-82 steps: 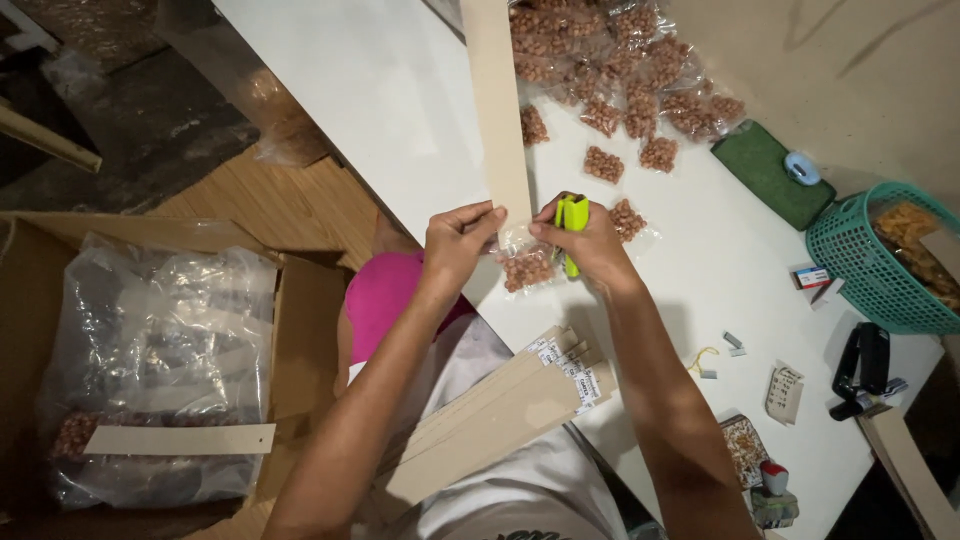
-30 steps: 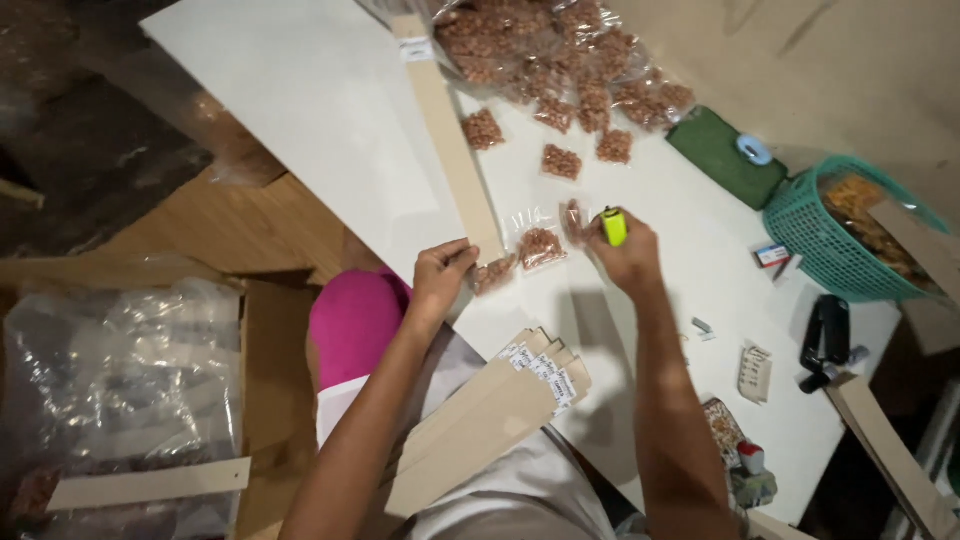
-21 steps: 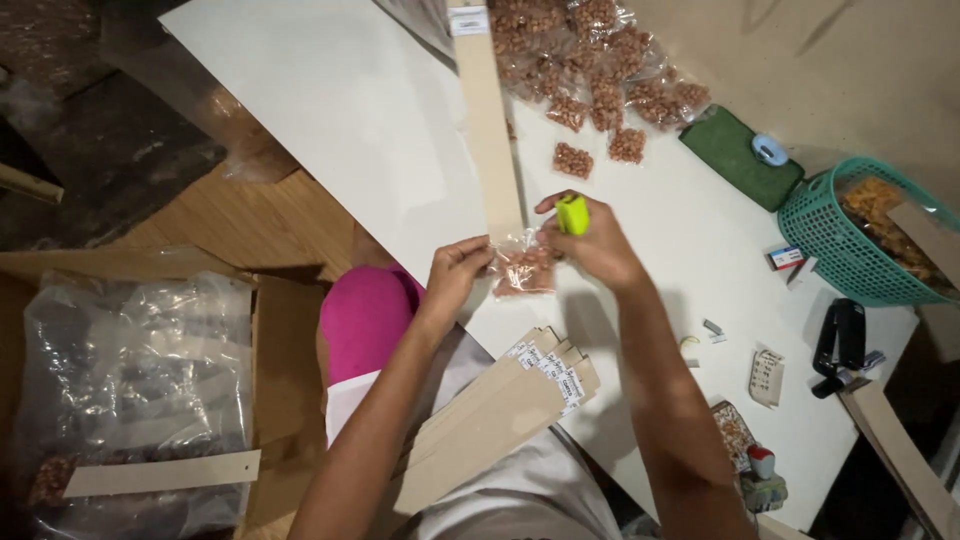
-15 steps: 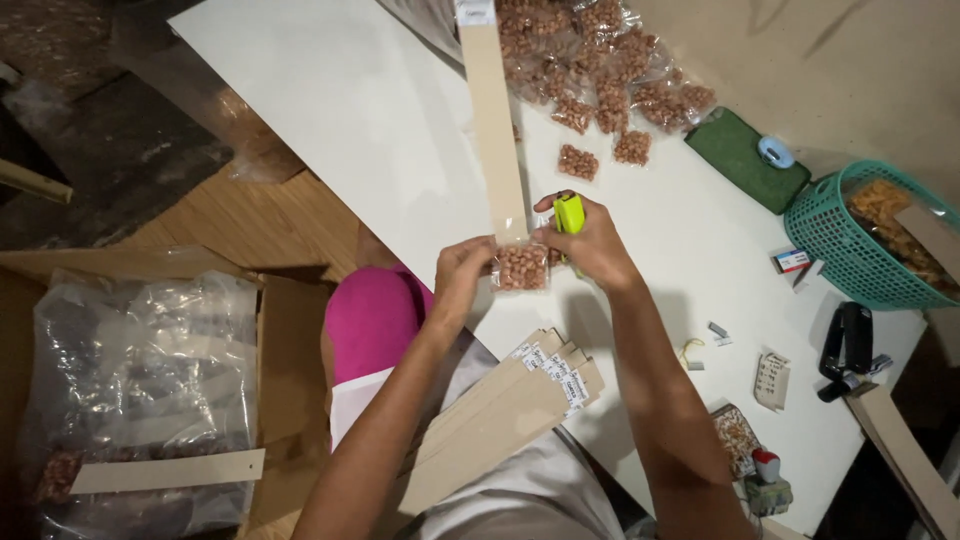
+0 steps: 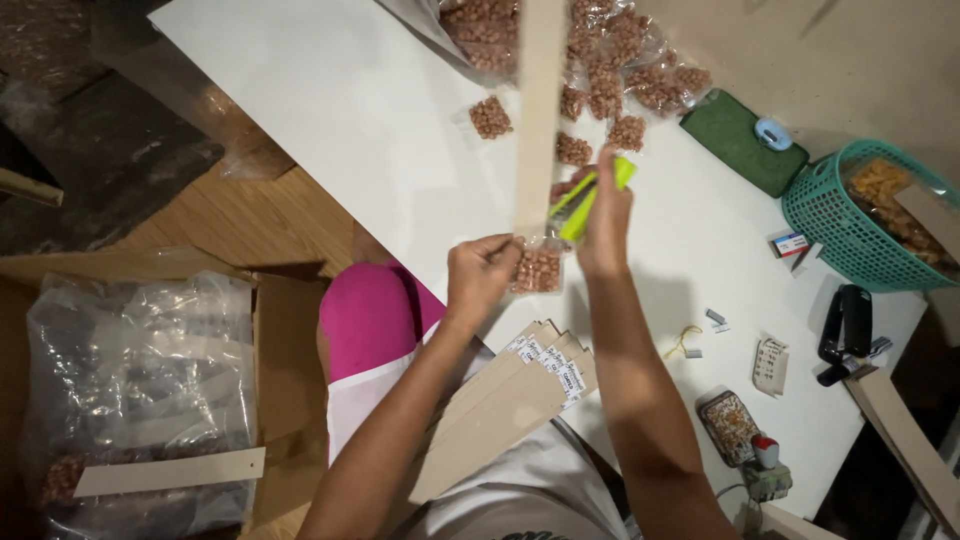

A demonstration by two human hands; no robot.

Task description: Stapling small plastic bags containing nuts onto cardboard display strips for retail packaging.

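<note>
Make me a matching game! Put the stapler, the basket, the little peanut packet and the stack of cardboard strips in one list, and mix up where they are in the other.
1 green stapler
2 teal basket
3 small peanut packet
4 stack of cardboard strips

A on the person's lap
B in the right hand
C at the table's right edge
D pinched by the left hand

Pairs: 1-B, 2-C, 3-D, 4-A

Open room: wide bare stretch of white flat surface [image 5: 330, 110] to the left of the long tan cardboard strip [image 5: 538, 110], w/ one small clear packet of brown nuts [image 5: 490, 117] on it. Right of strip is crowded: heap of clear nut packets [image 5: 610, 60], dark green pad [image 5: 738, 140], teal plastic basket [image 5: 850, 215], black stapler [image 5: 845, 325]. Near edge blocked by stack of tan cardboard strips [image 5: 500, 400].
</note>
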